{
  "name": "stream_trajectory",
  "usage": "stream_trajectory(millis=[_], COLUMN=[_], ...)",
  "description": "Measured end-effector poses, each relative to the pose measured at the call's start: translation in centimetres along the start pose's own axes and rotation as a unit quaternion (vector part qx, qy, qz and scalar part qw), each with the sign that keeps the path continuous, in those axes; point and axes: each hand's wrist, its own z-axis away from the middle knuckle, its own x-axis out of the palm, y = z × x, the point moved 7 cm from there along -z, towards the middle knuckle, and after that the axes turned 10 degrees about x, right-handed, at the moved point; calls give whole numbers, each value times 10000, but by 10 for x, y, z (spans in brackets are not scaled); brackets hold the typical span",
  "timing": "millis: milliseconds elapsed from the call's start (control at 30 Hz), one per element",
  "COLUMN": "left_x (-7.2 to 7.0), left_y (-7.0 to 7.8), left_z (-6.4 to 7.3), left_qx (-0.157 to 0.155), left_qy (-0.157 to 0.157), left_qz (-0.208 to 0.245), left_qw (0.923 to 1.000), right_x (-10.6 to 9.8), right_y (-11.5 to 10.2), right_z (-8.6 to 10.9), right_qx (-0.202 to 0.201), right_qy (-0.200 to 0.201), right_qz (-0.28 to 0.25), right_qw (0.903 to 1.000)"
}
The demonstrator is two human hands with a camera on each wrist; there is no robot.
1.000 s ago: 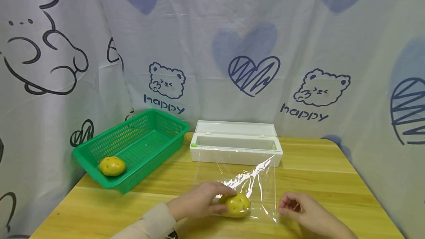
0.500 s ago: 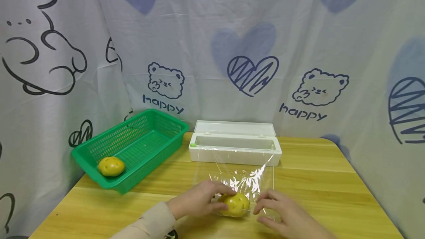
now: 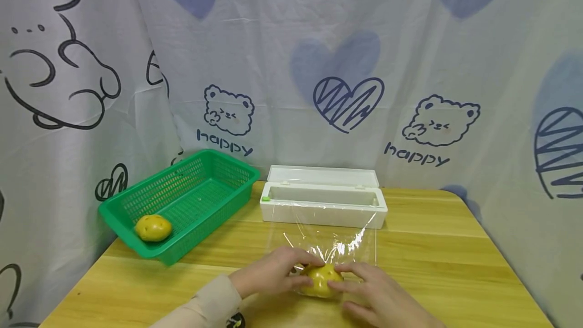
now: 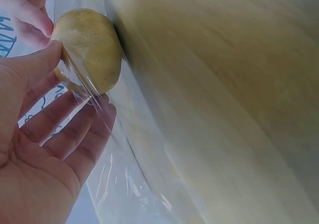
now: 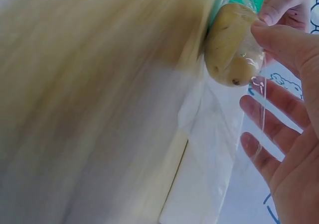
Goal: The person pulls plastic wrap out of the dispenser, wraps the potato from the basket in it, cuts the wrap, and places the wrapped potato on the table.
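A yellow potato [image 3: 320, 283] lies on the table near the front, with clear plastic wrap [image 3: 328, 237] running from it back to a white dispenser box [image 3: 282, 215]. At its left end my left hand [image 3: 272, 276] grips it between thumb and fingers. My right hand [image 3: 375, 292] holds the opposite end, thumb and fingertips about it. In the left wrist view, the wrap is pulled in creases over the potato [image 4: 94, 47] by the left fingers. Film also stretches around the potato [image 5: 227, 45] in the right wrist view, beside the spread right fingers.
The dispenser box has its lid [image 3: 323, 176] raised and a green piece [image 3: 265, 198] at its left corner. To the left stands a green basket [image 3: 218, 189] with another potato [image 3: 154, 228] inside. A printed curtain [image 3: 282, 140] hangs behind the wooden table [image 3: 446, 247].
My right hand has let go of the wrap's right edge and moved left onto the potato. The film's right side is now gathered in toward the potato. My left hand has stayed in place.
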Motion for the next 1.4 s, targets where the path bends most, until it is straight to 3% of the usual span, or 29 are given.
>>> stream_trajectory(millis=[233, 433, 633, 767, 833, 900, 1000, 1067, 1167, 1400], left_x=[0, 2, 0, -13, -21, -25, -26, -24, -20, -14], left_y=[-8, -20, -25, -22, -15, -4, 12, 18, 17, 3], left_z=[-1, -1, -1, 2, 4, 6, 9, 11, 13, 11], left_qx=[-105, -363, -330, -347, -142, 254, 897, 1113, 1070, 478], left_qy=[33, 10, 9, 315, 510, 644, 801, 882, 886, 747], left_qz=[724, 1142, 1183, 789, 370, -241, -1216, -1636, -1823, -1578], left_qw=[9973, 9928, 9924, 9958, 9979, 9973, 9853, 9763, 9734, 9835], right_x=[-1, 2, 4, 5, 6, 6, 7, 8, 10, 14], right_y=[1, 7, 11, 13, 15, 16, 19, 21, 25, 30], right_z=[-6, -9, -17, -21, -23, -25, -27, -28, -28, -32], right_qx=[-313, 29, 241, 344, 345, 330, 385, 496, 691, 842], right_qy=[447, 408, 385, 279, 262, 280, 258, 184, 10, -215], right_qz=[-76, -140, -400, -571, -649, -668, -749, -791, -879, -1055], right_qw=[9985, 9991, 9982, 9974, 9970, 9968, 9961, 9955, 9937, 9906])
